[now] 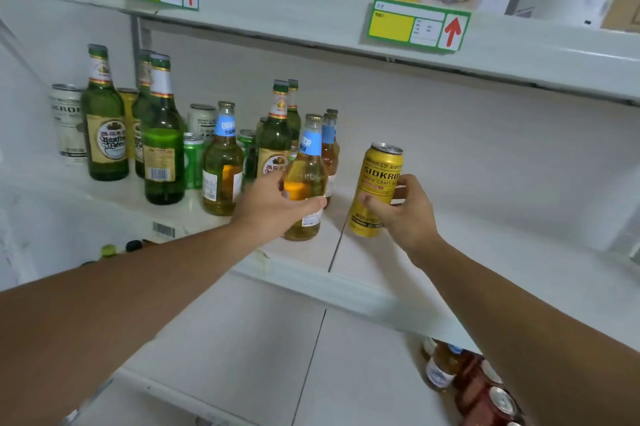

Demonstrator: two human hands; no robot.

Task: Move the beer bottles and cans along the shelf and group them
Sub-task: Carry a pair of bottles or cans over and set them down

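On the white shelf [467,218], my left hand [273,207] grips a clear bottle of yellow drink with a blue neck label [306,180]. My right hand [403,209] holds a yellow can [377,180] upright, just right of that bottle. Left of them stands a group: a second clear blue-label bottle [223,162], tall green beer bottles [105,121] [162,138] [277,135], green cans [193,162] and white cans [67,121]. More blue-label bottles [329,145] stand behind the held one.
The upper shelf edge [311,20] with green price tags [417,26] hangs overhead. A lower shelf [242,339] lies in front, with bottles and cans [464,377] at its lower right. The right half of the middle shelf is bare.
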